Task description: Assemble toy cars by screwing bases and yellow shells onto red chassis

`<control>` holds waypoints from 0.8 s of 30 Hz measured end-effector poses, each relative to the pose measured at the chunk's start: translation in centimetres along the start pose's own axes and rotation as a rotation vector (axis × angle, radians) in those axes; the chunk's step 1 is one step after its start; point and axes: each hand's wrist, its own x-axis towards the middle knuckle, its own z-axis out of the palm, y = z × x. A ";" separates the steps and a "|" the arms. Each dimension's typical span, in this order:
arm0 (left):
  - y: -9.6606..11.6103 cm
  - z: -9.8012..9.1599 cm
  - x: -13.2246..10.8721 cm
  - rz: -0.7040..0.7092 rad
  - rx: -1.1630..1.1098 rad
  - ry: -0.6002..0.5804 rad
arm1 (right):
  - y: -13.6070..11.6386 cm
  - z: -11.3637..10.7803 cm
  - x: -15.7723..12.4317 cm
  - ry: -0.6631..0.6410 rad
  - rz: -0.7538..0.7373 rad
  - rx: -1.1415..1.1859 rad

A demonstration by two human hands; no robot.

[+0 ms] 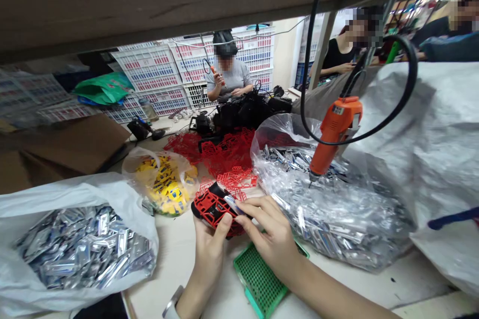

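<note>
My left hand [209, 244] is closed around a black toy car body [216, 190] with a red lattice frame [209, 204] on it, held above the table. My right hand [267, 232] pinches a small shiny silver strip [232, 204] against the car's right side. Fingers of both hands hide part of the car's lower edge. Below my right hand lies a green perforated tray [258, 279]. Beyond the car, loose red lattice frames [237, 179] are spread on the table.
Plastic bags hold silver parts [86, 249] at left, yellow parts [170, 192] near the middle, and more silver strips [322, 219] at right. An orange electric screwdriver [335, 132] hangs on a black cable at right. Black parts [247, 109] are heaped farther back, where co-workers sit.
</note>
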 end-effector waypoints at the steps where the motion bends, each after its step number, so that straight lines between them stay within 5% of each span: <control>1: 0.0 -0.1 0.1 0.006 0.006 -0.003 | -0.1 0.0 0.0 -0.001 0.023 0.020; 7: 0.2 -0.2 0.1 -0.015 -0.011 -0.071 | -0.3 -0.4 0.4 0.023 0.198 0.112; 18: 1.1 -0.2 0.5 -0.086 -0.037 -0.028 | 0.0 -0.4 0.7 -0.008 0.194 0.132; 24: 0.9 -0.7 0.4 -0.078 -0.060 -0.103 | 0.0 -0.5 0.6 -0.011 0.147 0.098</control>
